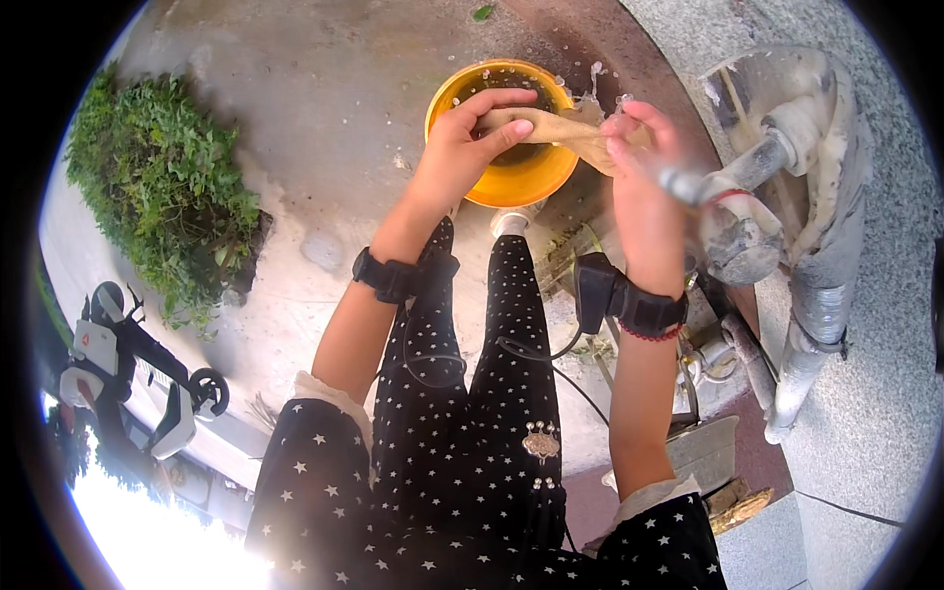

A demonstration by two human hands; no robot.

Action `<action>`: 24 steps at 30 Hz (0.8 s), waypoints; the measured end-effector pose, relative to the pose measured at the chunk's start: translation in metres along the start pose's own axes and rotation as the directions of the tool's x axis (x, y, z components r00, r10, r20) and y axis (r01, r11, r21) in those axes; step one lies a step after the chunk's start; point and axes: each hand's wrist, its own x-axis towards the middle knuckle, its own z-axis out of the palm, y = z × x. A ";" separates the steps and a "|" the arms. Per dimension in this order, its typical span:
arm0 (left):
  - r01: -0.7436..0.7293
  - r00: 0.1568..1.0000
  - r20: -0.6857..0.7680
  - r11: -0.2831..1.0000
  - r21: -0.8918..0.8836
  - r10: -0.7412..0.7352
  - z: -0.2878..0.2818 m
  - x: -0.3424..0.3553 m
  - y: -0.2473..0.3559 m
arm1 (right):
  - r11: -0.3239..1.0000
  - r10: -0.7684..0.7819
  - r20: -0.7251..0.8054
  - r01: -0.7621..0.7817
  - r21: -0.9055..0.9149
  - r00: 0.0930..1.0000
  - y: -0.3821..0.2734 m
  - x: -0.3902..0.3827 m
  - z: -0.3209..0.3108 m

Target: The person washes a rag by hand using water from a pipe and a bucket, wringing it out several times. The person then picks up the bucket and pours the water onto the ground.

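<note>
Between my two hands a wet tan cloth (547, 126) is stretched above a yellow bucket (528, 187). My left hand (462, 143) grips one end, thumb laid on top. My right hand (644, 167) is closed on the other end, which is bunched and twisted near the fingers. Water drops fly up around the right end of the cloth and over the bucket's far rim. Dark water shows inside the bucket, partly hidden by the cloth and my left hand. Black straps with small boxes sit on both wrists.
Close to my right hand stand a tap and grey pipes (737, 236), partly wrapped in plastic (826, 147). A leafy green bush (162, 187) grows at the left. A white and black scooter (138, 364) lies in view at the lower left. My feet stand just before the bucket.
</note>
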 end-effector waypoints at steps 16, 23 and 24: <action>0.010 0.995 0.095 0.998 -0.061 -0.004 0.032 0.007 0.004 | 0.952 0.246 -0.154 -0.269 -0.149 0.957 0.010 -0.002 -0.012; 0.039 0.995 0.098 0.996 -0.084 -0.031 0.033 0.005 0.002 | 0.966 0.206 -0.109 -0.220 -0.139 0.973 -0.001 -0.009 -0.009; 0.040 0.994 0.105 0.997 -0.060 -0.033 0.033 0.006 0.001 | 0.962 0.214 -0.136 -0.233 -0.140 0.967 -0.002 -0.010 -0.006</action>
